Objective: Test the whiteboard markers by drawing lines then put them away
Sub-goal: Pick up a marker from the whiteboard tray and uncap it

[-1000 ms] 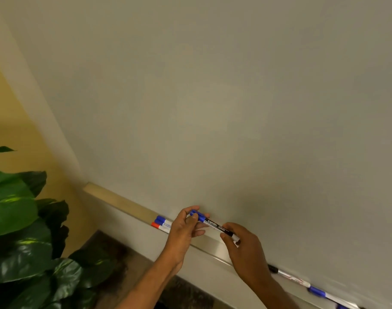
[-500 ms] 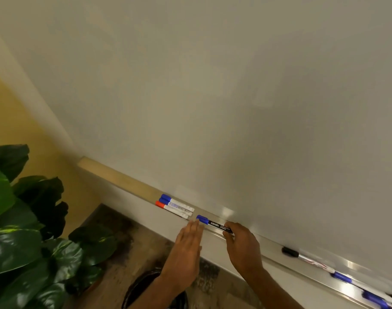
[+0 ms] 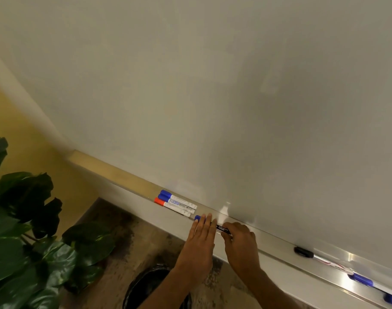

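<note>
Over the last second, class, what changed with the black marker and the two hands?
The blue-capped black marker came down onto the metal tray. The left hand let go of its cap and now lays straight fingers over it; the right hand still pinches the barrel. The three white-barrelled markers beside it stayed put.

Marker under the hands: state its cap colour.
Blue cap, black barrel; head view.

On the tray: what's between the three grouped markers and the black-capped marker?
Head view: one blue-capped black marker, the left hand resting straight-fingered on it, the right hand pinching its other end. Otherwise bare tray.
</note>
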`<action>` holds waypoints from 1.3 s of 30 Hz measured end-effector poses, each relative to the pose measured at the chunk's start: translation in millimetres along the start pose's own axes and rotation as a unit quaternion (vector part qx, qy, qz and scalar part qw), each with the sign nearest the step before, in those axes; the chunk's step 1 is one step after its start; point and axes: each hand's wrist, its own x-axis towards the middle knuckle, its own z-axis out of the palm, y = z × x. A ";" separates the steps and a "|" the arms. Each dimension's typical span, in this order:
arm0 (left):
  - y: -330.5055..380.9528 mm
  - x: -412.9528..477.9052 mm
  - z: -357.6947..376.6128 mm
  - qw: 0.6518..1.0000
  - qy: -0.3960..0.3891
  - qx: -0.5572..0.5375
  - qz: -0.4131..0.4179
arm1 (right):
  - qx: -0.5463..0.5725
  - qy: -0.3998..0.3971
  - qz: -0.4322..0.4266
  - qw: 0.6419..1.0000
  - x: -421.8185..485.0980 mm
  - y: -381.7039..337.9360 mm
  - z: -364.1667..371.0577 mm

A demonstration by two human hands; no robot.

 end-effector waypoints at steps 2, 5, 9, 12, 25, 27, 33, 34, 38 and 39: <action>0.1 3.6 2.8 1.000 -0.011 0.016 0.001 | 0.004 -0.006 0.001 1.000 3.9 0.9 2.8; 2.0 4.6 -4.2 0.996 -0.038 0.084 -0.019 | 0.005 -0.026 0.002 1.000 7.8 1.9 6.5; 11.3 2.5 -7.2 0.991 -0.077 0.089 -0.056 | 0.002 -0.041 0.000 0.999 8.6 4.4 8.4; 14.1 1.5 -9.7 0.987 -0.106 0.098 -0.074 | 0.000 -0.048 -0.001 0.999 9.0 5.1 8.2; 30.0 -7.5 -9.8 0.999 -0.002 0.029 -0.045 | 0.022 0.117 -0.048 0.992 -28.5 40.2 -20.3; 40.5 -9.4 -8.4 0.997 -0.025 0.050 -0.053 | 0.009 0.132 -0.053 0.990 -38.6 50.8 -30.7; 84.9 -10.9 -4.9 0.998 -0.031 0.060 -0.005 | -0.048 0.173 -0.026 0.983 -64.9 95.5 -63.5; 92.8 -8.8 -3.6 0.998 -0.021 0.056 0.002 | -0.059 0.179 -0.021 0.982 -68.3 103.9 -69.5; 125.2 -2.0 -0.4 0.999 -0.006 0.024 0.024 | -0.098 0.194 -0.008 0.976 -77.1 136.3 -90.9; 132.5 -0.1 0.3 0.999 -0.005 0.021 0.025 | -0.108 0.192 -0.005 0.976 -78.3 144.5 -94.5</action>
